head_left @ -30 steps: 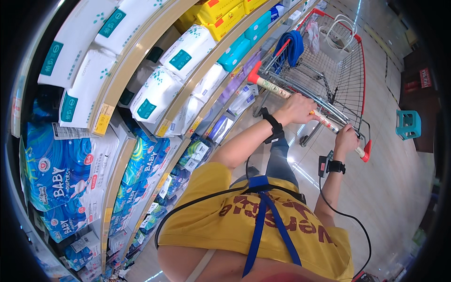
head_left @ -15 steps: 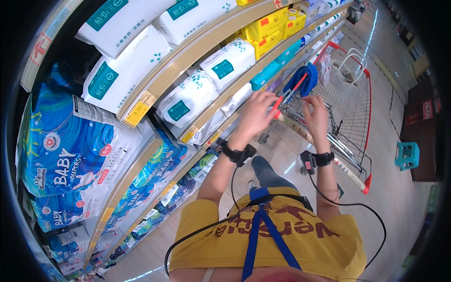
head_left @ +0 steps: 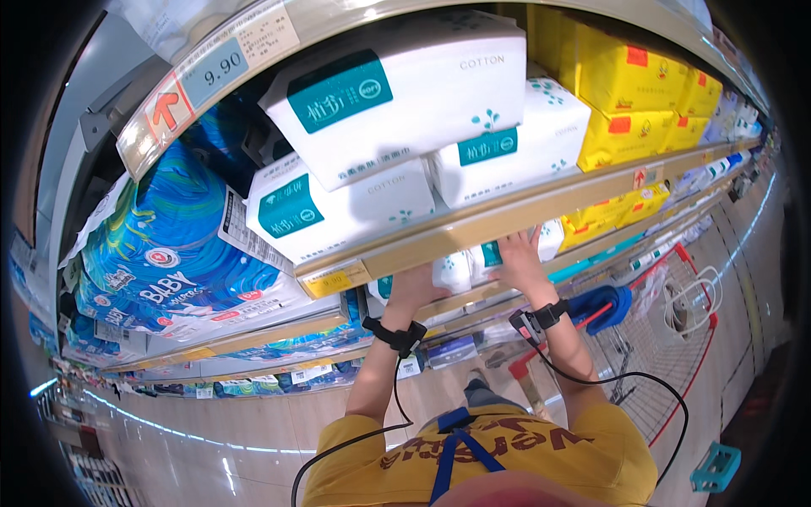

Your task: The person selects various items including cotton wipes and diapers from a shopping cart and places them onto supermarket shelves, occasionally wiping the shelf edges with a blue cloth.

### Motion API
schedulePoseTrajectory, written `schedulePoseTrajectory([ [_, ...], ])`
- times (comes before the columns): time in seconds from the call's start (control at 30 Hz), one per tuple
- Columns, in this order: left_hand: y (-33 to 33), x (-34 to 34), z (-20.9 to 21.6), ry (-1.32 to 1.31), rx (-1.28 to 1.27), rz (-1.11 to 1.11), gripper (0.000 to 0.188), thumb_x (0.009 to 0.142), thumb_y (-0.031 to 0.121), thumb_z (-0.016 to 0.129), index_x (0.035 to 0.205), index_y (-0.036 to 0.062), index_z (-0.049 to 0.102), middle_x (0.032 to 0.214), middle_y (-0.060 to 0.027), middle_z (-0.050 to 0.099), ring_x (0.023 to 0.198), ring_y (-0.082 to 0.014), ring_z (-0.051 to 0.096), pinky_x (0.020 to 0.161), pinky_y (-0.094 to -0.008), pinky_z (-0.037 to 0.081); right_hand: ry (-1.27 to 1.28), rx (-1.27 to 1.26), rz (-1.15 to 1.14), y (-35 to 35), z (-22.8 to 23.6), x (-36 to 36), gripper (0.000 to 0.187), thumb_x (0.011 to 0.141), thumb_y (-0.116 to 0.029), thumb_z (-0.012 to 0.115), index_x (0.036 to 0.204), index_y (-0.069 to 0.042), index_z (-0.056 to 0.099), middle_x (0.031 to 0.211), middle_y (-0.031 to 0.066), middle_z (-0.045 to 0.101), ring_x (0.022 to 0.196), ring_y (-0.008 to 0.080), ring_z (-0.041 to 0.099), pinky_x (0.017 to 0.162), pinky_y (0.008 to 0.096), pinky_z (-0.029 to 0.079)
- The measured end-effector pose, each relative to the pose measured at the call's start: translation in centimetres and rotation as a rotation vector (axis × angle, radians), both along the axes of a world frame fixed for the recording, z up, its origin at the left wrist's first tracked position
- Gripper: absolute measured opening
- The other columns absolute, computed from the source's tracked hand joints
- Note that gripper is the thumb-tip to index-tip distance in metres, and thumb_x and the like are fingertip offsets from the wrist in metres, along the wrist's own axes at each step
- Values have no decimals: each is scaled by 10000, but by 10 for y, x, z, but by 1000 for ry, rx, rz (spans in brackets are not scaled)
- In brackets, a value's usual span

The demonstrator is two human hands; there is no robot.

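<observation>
Both hands are at a lower shelf holding white packs of cotton tissues with green labels. My left hand (head_left: 416, 287) reaches under the shelf edge above, beside a white tissue pack (head_left: 453, 271); its thumb is stretched out and its other fingers are mostly hidden. My right hand (head_left: 521, 264) lies with fingers spread against another white tissue pack (head_left: 551, 240), its thumb apart. Neither hand is closed round a pack. On the shelf above, a large white cotton tissue pack (head_left: 431, 93) rests across two more.
Blue diaper packs (head_left: 169, 253) fill the shelves at left. Yellow packs (head_left: 629, 76) stand at the upper right. A red-edged shopping cart (head_left: 655, 346) with a blue bundle (head_left: 601, 308) is at right, with a teal stool (head_left: 715, 467) beyond. The shelf lip (head_left: 507, 220) overhangs my hands.
I have turned toward the shelf. Both hands have moved from beside the cart handle to the tissue packs, and the cart now appears farther right and lower.
</observation>
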State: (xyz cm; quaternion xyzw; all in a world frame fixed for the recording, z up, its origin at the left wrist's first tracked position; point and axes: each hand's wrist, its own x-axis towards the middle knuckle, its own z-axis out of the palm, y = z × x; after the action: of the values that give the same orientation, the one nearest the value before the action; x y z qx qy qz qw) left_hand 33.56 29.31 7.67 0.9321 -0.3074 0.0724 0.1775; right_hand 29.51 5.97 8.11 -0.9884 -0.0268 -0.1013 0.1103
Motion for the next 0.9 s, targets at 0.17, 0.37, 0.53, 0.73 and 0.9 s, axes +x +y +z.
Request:
schedulePoseTrajectory([
  [0.17, 3, 6, 15, 121, 103, -37, 950, 557, 274, 790, 1387, 74, 373, 1366, -209, 431, 1300, -367, 365, 1095, -426, 266, 166, -48, 100, -27, -30, 42, 944, 567, -199, 795, 1404, -104, 369, 1453, 164, 347, 1384, 330, 237, 1079, 667, 41],
  [0.37, 11, -21, -1, -149, 19, 36, 937, 576, 224, 763, 1403, 100, 341, 1392, -215, 342, 1319, -416, 271, 1076, -551, 190, -96, -175, 14, -1, -14, 1, 693, 674, -75, 647, 1336, -110, 445, 1322, 124, 446, 1307, 362, 329, 1071, 639, 150],
  [0.53, 13, -48, 1, -319, 88, 62, 870, 600, 246, 777, 1369, 107, 394, 1226, -173, 415, 1180, -386, 359, 1003, -538, 229, -362, -40, 28, 13, -4, -35, 668, 673, 43, 547, 1305, -159, 474, 1262, 124, 456, 1269, 378, 343, 1045, 631, 192],
  [0.73, 14, -76, 28, -249, -41, 33, 964, 499, 186, 833, 1368, 142, 416, 1242, -150, 422, 1160, -356, 377, 1028, -508, 225, -365, 48, -175, 14, 17, -111, 774, 603, 80, 588, 1306, -226, 481, 1238, 96, 466, 1265, 356, 351, 1045, 600, 206],
  [0.9, -35, -105, 52, -281, -93, -253, 985, 496, 191, 837, 1371, 109, 394, 1226, -141, 425, 1141, -349, 367, 1000, -507, 236, -409, 80, -528, -13, 22, -208, 741, 630, 3, 674, 1304, -228, 470, 1245, 90, 482, 1257, 351, 363, 1039, 574, 242],
])
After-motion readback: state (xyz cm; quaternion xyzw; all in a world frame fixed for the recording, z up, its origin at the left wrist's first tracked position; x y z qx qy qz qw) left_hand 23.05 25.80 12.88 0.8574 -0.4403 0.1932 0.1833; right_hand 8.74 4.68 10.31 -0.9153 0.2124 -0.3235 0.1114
